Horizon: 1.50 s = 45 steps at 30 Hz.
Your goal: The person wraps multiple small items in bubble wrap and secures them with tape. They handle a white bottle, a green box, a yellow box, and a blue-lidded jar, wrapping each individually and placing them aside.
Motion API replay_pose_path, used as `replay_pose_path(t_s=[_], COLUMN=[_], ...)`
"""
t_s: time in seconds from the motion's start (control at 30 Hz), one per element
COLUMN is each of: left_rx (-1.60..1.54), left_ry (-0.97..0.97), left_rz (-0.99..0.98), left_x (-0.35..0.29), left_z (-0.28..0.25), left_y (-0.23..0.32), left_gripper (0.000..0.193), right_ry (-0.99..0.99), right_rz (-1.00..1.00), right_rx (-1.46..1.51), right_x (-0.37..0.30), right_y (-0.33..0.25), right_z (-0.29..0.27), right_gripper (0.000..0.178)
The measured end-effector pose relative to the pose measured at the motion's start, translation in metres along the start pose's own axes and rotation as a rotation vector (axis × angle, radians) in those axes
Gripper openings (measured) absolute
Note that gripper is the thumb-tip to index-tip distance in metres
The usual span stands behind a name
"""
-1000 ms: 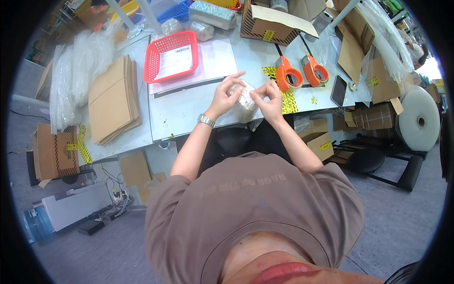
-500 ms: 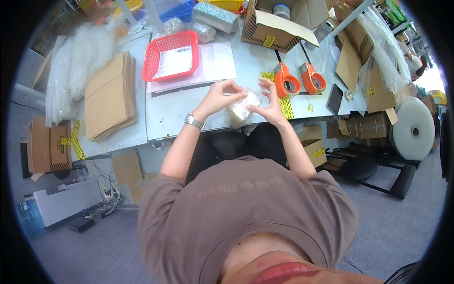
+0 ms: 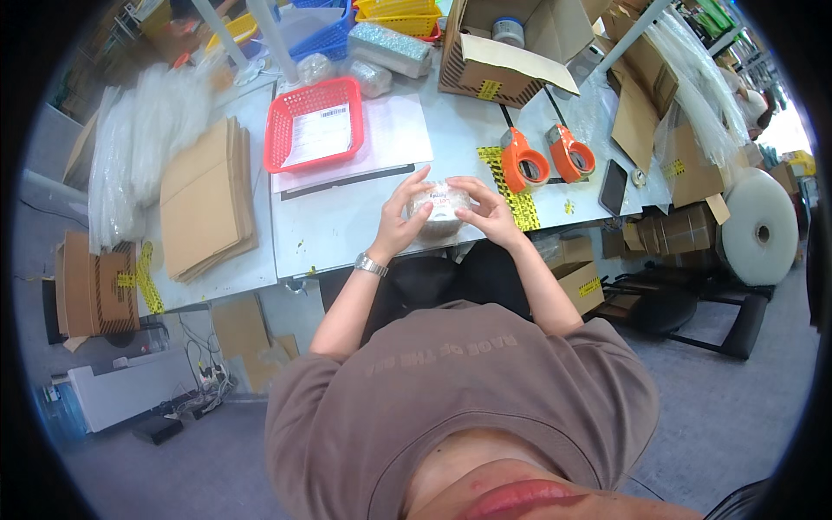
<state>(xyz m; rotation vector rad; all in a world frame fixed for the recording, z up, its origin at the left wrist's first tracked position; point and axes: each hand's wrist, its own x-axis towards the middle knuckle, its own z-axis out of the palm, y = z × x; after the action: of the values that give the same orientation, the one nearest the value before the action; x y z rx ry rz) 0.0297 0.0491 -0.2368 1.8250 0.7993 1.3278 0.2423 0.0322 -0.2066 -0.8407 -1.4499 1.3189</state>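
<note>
At the table's front edge I hold a small round tub-like thing (image 3: 444, 224) in clear bubble wrap, with a pale printed top showing. Its sides are partly hidden by my fingers. My left hand (image 3: 400, 218), with a metal watch on its wrist, is curved round the left side. From the right, my right hand (image 3: 492, 218) grips it, fingers over the far rim and thumb on top. Beyond my hands is a red basket (image 3: 270, 130) with a printed paper slip (image 3: 317, 134) in it.
Two orange tape dispensers (image 3: 523, 165) and a dark phone (image 3: 613, 187) lie to the right. An open carton (image 3: 472, 65) with a jar (image 3: 509, 33) stands behind. Flat cardboard (image 3: 204, 204) and bubble wrap (image 3: 121, 165) are stacked left; a large wrap roll (image 3: 737, 230) stands far right.
Both hands have closed round the wrapped tub, where fingers were raised and partly off it before. Its printed top now faces up more plainly. The view has shifted slightly.
</note>
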Motion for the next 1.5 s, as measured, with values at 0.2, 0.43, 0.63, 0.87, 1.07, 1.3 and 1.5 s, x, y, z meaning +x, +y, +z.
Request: replay_pose_path(t_s=[0.2, 0.43, 0.63, 0.87, 1.07, 1.3, 1.5], left_rx=[-0.043, 0.035, 0.107, 0.431, 0.388, 0.312, 0.210], left_ry=[0.083, 0.107, 0.287, 0.268, 0.217, 0.069, 0.086], left_rz=[0.104, 0.242, 0.158, 0.382, 0.414, 0.447, 0.469], left_x=[-0.002, 0.007, 0.002, 0.012, 0.016, 0.030, 0.041], left_z=[0.018, 0.037, 0.054, 0.064, 0.072, 0.089, 0.091], left_y=[-0.011, -0.006, 0.000, 0.003, 0.001, 0.005, -0.001], left_gripper=[0.037, 0.038, 0.020, 0.021, 0.027, 0.028, 0.029], right_ry=[-0.058, -0.032, 0.209, 0.405, 0.421, 0.174, 0.097], right_rz=[-0.008, 0.023, 0.115, 0.749, 0.480, 0.387, 0.609], right_rx=[0.078, 0.057, -0.257, -1.429, -1.258, -0.418, -0.508], right_x=[-0.001, -0.004, 0.033, 0.081, 0.054, 0.016, 0.009], right_y=[0.014, 0.005, 0.006, 0.097, 0.029, -0.115, -0.116], right_z=[-0.016, -0.029, -0.086, -0.105, -0.121, -0.135, -0.102], right_gripper=[0.024, 0.026, 0.036, 0.100, 0.095, 0.044, 0.041])
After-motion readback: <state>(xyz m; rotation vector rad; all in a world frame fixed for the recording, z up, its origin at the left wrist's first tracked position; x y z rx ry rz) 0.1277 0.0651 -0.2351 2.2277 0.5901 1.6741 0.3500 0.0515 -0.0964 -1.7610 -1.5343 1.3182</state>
